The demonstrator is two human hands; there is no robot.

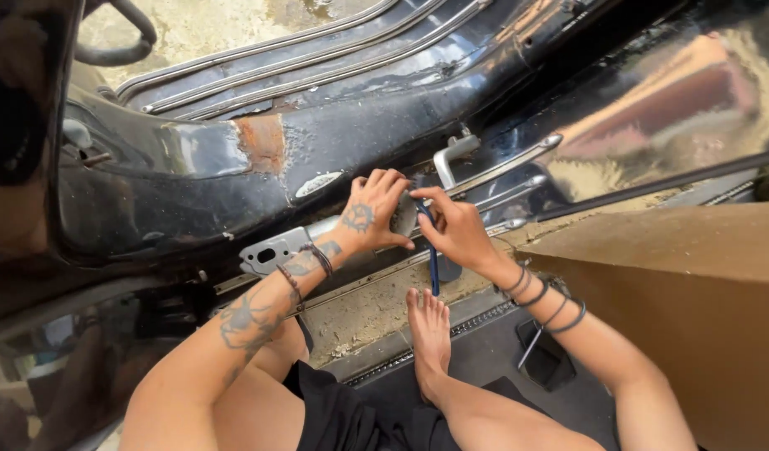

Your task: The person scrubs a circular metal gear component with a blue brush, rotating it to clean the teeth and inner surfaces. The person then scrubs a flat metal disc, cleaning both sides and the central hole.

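A big black car body [334,142] lies across the view, with a rusty patch [261,140] (orange-brown) and a small oval silver badge [317,184]. A brown box [685,284] sits at the right. The left hand [372,213] presses curled fingers on a silver strip [317,235]. The right hand [455,230] pinches a thin blue tool [433,267] against it.

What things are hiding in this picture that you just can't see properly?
All in the head view:
- The tip of the blue tool: covered by the right hand.
- The grey part under the left hand: mostly hidden by fingers, so its shape is unclear.
- The black car body: cut off by the top and left edges.
- The small black thing on the floor: too dark to tell.
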